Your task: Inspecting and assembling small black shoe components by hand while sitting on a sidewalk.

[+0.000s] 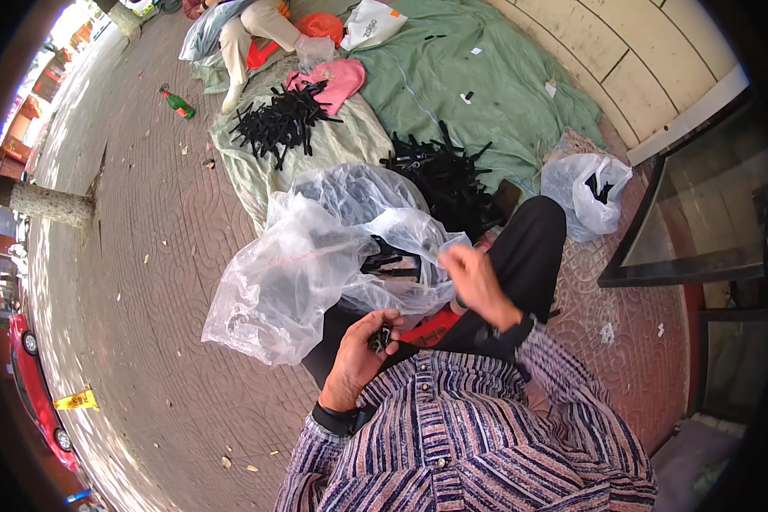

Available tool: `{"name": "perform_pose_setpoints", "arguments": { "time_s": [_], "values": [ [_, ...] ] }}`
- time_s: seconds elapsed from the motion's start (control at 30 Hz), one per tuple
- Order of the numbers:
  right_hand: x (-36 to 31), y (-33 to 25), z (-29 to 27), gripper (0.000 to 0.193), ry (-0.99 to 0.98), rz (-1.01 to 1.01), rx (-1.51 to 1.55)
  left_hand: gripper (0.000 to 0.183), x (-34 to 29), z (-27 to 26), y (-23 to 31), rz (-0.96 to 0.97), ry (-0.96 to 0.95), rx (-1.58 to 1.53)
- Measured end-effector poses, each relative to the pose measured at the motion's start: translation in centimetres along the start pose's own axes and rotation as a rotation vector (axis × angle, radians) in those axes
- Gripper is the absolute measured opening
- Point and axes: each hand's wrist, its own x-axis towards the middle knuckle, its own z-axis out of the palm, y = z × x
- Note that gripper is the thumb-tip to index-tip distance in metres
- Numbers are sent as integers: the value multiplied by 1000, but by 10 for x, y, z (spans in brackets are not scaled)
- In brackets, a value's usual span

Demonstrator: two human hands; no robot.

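Head view: the left hand (355, 358) is closed around a few small black parts (381, 340), holding them above the lap at the near side of a large clear plastic bag (264, 282). The right hand (480, 283) is raised at the right edge of that bag, its fingers blurred, so I cannot tell whether they grip anything. The bag's mouth spreads across the person's lap, and black strips (391, 258) lie inside it. Beyond the bag are 2 heaps of similar black strips: the left heap (282, 124) on a pale green cloth (360, 132), against a pink cloth (343, 84), and the right heap (444, 175), nearer, at the edge of a darker green sheet (486, 94). To the right, a white plastic bag (610, 177) stands with dark pieces in its opening, near a black-framed glass panel (700, 200). At the far left, a green bottle (177, 103) lies on the patterned pavement (162, 282). Farther off, a seated person in beige trousers (239, 43) sits beside an orange-red bag (322, 27).
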Motion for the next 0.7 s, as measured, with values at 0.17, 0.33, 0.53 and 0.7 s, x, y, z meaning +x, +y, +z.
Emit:
{"name": "perform_pose_setpoints", "arguments": {
  "time_s": [0.17, 0.33, 0.53, 0.7],
  "values": [
    [60, 25, 14, 14, 400, -416, -344, 23, 7, -32, -6, -111, -150, -10],
    [41, 65, 89, 16, -392, -361, -278, 20, -4, -23, -1, -52, -60, 18],
    [32, 72, 124, 19, -347, -507, -660, 18, -10, -43, -8, -7, -144, -98],
    [41, 54, 90, 23, -249, -227, -344, 17, -7, -36, -3, -20, -3, -49]
  ]
}}
